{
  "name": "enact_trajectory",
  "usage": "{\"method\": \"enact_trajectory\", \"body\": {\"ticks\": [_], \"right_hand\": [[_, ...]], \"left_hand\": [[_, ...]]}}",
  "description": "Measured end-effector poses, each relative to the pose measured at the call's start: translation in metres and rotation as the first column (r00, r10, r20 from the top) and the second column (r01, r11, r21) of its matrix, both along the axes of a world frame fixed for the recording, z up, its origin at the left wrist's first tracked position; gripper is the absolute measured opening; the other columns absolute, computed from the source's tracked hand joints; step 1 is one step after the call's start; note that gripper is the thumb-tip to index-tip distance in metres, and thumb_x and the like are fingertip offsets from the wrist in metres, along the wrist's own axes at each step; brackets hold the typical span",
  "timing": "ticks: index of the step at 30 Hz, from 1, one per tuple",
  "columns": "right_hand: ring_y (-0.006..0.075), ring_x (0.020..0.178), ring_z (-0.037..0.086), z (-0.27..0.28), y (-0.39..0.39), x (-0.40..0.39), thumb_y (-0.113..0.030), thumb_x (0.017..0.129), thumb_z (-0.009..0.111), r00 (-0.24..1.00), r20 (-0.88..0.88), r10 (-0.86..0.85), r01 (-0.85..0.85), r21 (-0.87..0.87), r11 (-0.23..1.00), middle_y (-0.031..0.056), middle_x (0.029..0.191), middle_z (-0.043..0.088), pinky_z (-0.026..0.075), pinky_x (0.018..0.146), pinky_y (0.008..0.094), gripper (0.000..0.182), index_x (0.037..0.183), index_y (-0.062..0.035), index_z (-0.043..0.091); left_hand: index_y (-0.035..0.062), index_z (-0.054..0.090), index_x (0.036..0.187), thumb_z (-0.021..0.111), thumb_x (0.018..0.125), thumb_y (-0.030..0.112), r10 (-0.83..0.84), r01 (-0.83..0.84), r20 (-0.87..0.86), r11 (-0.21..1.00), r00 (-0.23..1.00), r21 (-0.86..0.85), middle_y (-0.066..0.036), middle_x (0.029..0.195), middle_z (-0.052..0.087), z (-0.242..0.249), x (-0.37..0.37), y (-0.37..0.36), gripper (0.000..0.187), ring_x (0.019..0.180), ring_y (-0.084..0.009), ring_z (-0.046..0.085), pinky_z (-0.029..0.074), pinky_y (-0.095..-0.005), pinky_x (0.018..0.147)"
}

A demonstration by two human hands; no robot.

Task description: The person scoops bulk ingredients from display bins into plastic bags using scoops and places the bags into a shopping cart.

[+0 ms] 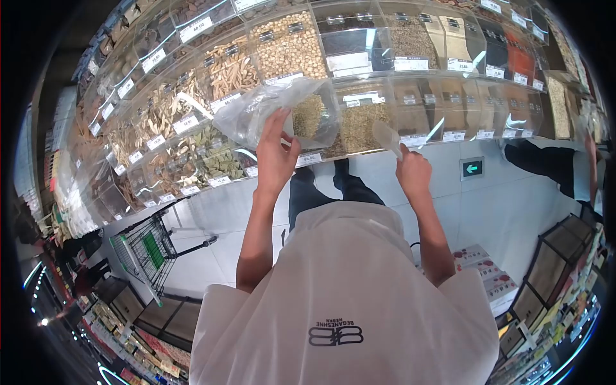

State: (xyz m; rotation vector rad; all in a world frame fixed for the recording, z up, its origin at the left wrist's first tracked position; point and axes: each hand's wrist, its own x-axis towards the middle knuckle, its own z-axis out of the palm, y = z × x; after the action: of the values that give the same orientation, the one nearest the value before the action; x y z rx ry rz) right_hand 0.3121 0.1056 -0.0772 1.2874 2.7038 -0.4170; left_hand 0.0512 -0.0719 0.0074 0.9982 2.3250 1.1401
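Note:
My left hand (277, 151) is raised at a clear plastic bag (247, 117), its fingers closed on the bag's film. The bag lies spread over the front bins, near yellowish-green grains (309, 115). To the right, my right hand (414, 172) grips the handle of a translucent scoop (387, 136). The scoop's head is at the front edge of a bin of greenish-yellow grains (359, 126). Whether the scoop holds anything is too unclear to tell.
Clear lidded bins of dried goods (289, 48) with price tags fill the upper view. A shopping cart (151, 247) stands at lower left. Stacked boxes (484, 276) are behind my right arm. Another person's dark-clothed leg (542, 163) is at far right.

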Motion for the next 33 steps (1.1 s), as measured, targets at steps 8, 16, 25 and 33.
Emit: {"method": "enact_trajectory", "body": {"ticks": [8, 16, 25, 33], "right_hand": [[0.0426, 0.085, 0.069, -0.111, -0.004, -0.071, -0.012, 0.077, 0.07, 0.964, -0.195, -0.179, 0.133, -0.229, 0.964, 0.0218, 0.087, 0.071, 0.057, 0.075, 0.0496, 0.035, 0.112, -0.0121, 0.072], [0.0377, 0.093, 0.07, -0.13, 0.004, -0.019, -0.018, 0.083, 0.075, 0.814, -0.53, -0.239, 0.011, -0.397, 0.918, 0.0222, 0.105, 0.071, 0.055, 0.081, 0.04, 0.044, 0.126, -0.0147, 0.069], [0.0097, 0.087, 0.066, -0.124, -0.008, 0.031, -0.011, 0.084, 0.078, 0.648, -0.601, -0.467, -0.008, -0.619, 0.785, 0.0148, 0.108, 0.075, 0.053, 0.076, 0.0283, 0.043, 0.125, -0.0033, 0.068], [0.0158, 0.074, 0.066, -0.04, -0.008, 0.039, -0.013, 0.083, 0.078, 0.775, -0.516, -0.365, 0.057, -0.518, 0.853, 0.0197, 0.096, 0.074, 0.053, 0.072, 0.0302, 0.044, 0.124, -0.0042, 0.068]], "left_hand": [[0.0089, 0.052, 0.142, 0.063, 0.08, -0.009, 0.003, -0.003, -0.001, 1.0, 1.0, -0.005, -0.016, 0.143, 0.051, 0.0, 0.001, 0.001, 0.066, 0.081, -0.0165, 0.064, 0.058, -0.028, 0.067], [0.0056, 0.05, 0.142, 0.063, 0.081, -0.007, -0.012, 0.012, -0.025, 1.0, 1.0, -0.025, -0.02, 0.146, 0.048, 0.003, -0.003, -0.006, 0.063, 0.077, -0.021, 0.066, 0.059, -0.0318, 0.067], [0.0085, 0.053, 0.142, 0.063, 0.08, -0.009, 0.002, -0.002, -0.023, 1.0, 1.0, -0.013, -0.016, 0.143, 0.052, 0.004, -0.001, -0.005, 0.065, 0.082, -0.0168, 0.064, 0.059, -0.0282, 0.067], [0.006, 0.052, 0.141, 0.064, 0.081, -0.008, -0.015, 0.015, -0.031, 1.0, 0.999, -0.016, -0.018, 0.144, 0.051, 0.004, -0.003, -0.006, 0.063, 0.08, -0.019, 0.065, 0.058, -0.0299, 0.067]]}}
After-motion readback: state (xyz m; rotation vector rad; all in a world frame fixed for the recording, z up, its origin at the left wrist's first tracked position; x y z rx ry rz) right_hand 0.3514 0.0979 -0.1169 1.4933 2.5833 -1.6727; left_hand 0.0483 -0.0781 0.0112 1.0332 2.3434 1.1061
